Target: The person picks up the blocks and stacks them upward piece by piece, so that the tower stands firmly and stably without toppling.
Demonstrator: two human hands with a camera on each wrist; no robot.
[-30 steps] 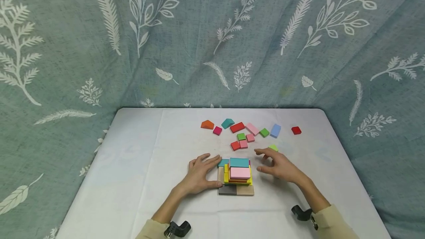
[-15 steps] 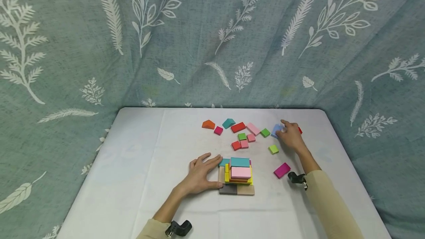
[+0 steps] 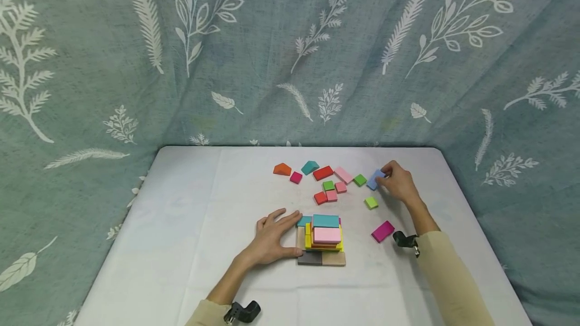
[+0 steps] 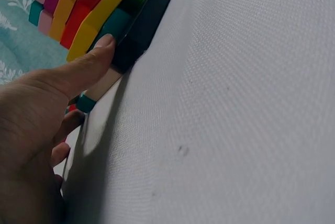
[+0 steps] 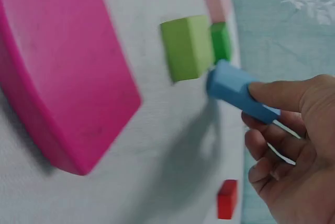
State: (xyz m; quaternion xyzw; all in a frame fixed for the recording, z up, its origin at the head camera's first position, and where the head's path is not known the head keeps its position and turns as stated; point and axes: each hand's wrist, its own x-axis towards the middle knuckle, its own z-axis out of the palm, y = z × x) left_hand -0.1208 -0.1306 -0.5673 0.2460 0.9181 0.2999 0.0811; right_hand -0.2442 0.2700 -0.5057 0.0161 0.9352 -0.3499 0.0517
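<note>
A layered stack of coloured blocks [image 3: 327, 235] stands near the middle of the table, pink and teal blocks on top, dark and beige ones at its base. My left hand [image 3: 271, 239] rests against the stack's left side; in the left wrist view the thumb of the left hand [image 4: 39, 109] touches the lower blocks. At the right back, my right hand [image 3: 401, 183] pinches a blue block [image 3: 374, 179] between thumb and fingers. The right wrist view shows the blue block [image 5: 238, 89] tilted in the grip of the right hand [image 5: 298, 140].
A magenta block [image 3: 382, 231] lies right of the stack, with a light green block [image 3: 371, 202] behind it. Several loose blocks, among them an orange one [image 3: 282, 169], a red one [image 3: 323, 173] and a pink one [image 3: 343, 175], lie toward the table's back edge. The right wrist view shows a red block [image 5: 227, 199].
My right hand has moved from beside the stack to the back right and taken hold of the blue block. The magenta block has come into view. My left hand has stayed at the stack.
</note>
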